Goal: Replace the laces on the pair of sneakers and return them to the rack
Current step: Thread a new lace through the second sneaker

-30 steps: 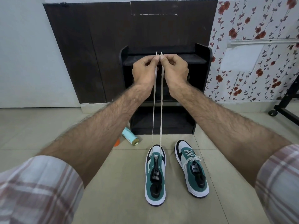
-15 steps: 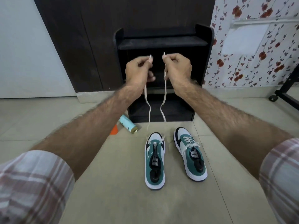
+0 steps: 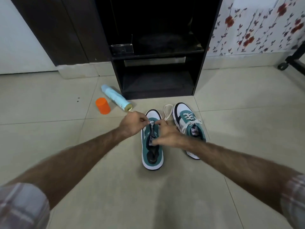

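We find both hands, left hand [image 3: 132, 123] and right hand [image 3: 166, 134], pinching the limp lace [image 3: 167, 111]; we advise gripping its stiff tips.

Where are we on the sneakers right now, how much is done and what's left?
Done: the right sneaker is laced and tied. In hand: the left hand and right hand work the lace at the left sneaker's lowest eyelets; most of it trails loose. Left: lace and tie it, then put both on the rack.
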